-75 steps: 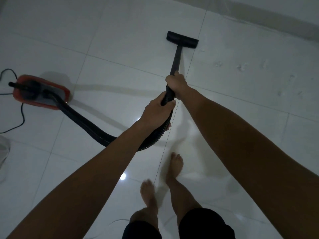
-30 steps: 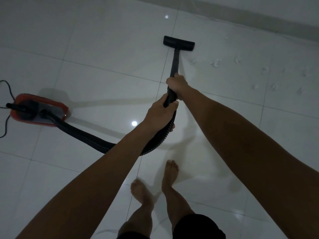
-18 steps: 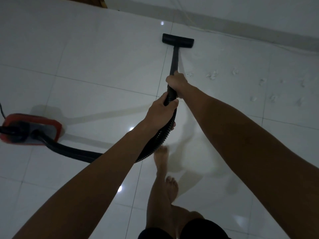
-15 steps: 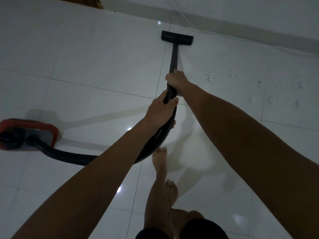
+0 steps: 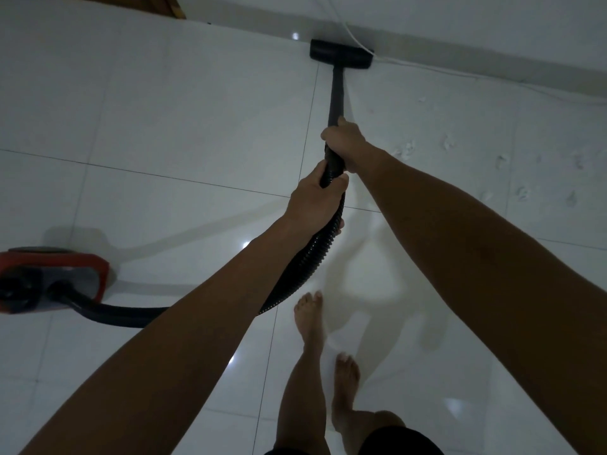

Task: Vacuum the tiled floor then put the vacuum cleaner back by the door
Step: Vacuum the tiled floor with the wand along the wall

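Observation:
I hold a black vacuum wand point(image 5: 335, 93) with both hands. My right hand point(image 5: 345, 141) grips it higher up, and my left hand point(image 5: 314, 201) is closed around the top of the ribbed black hose point(image 5: 305, 262). The flat black nozzle head point(image 5: 341, 56) rests on the white tiled floor point(image 5: 184, 119), right against the skirting of the far wall. The hose curves down and left to the red vacuum cleaner body point(image 5: 52, 279), which sits on the floor at the left edge.
Small white scraps of debris point(image 5: 450, 142) lie scattered on the tiles to the right of the wand. A thin white cable point(image 5: 427, 65) runs along the wall base. A brown wooden edge point(image 5: 170, 6) shows at top left. My bare feet point(image 5: 310, 315) stand below the hands.
I have stepped forward and pushed the nozzle ahead until it reached the wall. The red vacuum body has dropped toward the lower left of the view.

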